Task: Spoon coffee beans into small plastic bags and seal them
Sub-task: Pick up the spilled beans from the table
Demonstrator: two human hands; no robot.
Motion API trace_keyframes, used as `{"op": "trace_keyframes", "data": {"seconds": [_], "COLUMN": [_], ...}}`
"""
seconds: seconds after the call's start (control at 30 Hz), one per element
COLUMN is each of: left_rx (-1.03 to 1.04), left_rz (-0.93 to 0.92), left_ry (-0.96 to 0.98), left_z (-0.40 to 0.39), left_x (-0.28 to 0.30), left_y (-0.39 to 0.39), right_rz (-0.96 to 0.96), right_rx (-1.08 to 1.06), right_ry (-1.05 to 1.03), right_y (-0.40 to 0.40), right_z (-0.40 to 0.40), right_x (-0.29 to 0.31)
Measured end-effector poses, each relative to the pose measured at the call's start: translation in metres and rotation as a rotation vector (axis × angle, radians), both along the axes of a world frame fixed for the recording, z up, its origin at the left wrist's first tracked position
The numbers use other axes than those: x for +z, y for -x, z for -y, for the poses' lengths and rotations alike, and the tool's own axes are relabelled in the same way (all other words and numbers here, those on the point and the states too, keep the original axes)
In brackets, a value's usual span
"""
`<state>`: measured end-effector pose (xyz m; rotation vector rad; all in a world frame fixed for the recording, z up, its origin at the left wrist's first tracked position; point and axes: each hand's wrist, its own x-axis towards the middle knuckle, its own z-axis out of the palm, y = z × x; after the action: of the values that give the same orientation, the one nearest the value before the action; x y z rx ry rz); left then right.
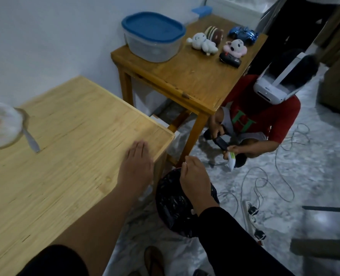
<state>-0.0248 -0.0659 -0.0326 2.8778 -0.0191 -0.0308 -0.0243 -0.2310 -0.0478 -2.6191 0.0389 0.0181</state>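
Two hands in view, neither on task gear. My left hand (136, 166) lies flat on the light bench (65, 156), fingers straight and relaxed, holding nothing, near the bench's 3 o'clock edge. My right hand (195, 180) is off the bench, over the black-lined bin (171, 206) on the floor at 5 o'clock; fingers (187, 162) curled, and something small and pale may be pinched at the tips, but it's blurred, so I can't tell whether it holds anything.

Task gear I can find: glass bowl (0, 126) at 9 o'clock, cut by the frame edge, and a metal spoon (30, 139) leaning on its rim, handle end on the bench. Bowl looks nearly empty, only a brownish smear. No beans or small bags visible.

Handling, my read: spoon is rigid and light, take it at mid-handle. Bowl is glass, fragile and slick, steady it by the rim. Bags would be thin and limp, so pinch the mouth open with one hand. Beans are hard and will roll if spilled.

Hard to read: whole frame is dim and motion-smeared. Lidded tub (153, 38) on the darker bench (195, 80) at 12 o'clock is translucent, contents unclear. Bin contents are hidden by my right hand.
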Motion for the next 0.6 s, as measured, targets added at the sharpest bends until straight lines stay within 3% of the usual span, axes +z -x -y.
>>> {"op": "trace_keyframes", "data": {"seconds": [0.27, 0.4, 0.6], "left_rx": [0.108, 0.196, 0.455], "left_rz": [0.013, 0.104, 0.154], "left_ry": [0.034, -0.025, -0.095], "left_z": [-0.038, -0.076, -0.158], "left_x": [0.054, 0.094, 0.105], "left_y": [-0.008, -0.008, 0.021], "right_rz": [0.114, 0.161, 0.174], "right_rx": [0.190, 0.349, 0.559], "right_ry": [0.061, 0.069, -0.013], "right_y": [-0.032, -0.049, -0.057], "right_z": [-0.050, -0.095, -0.181], "right_x": [0.071, 0.100, 0.116]}}
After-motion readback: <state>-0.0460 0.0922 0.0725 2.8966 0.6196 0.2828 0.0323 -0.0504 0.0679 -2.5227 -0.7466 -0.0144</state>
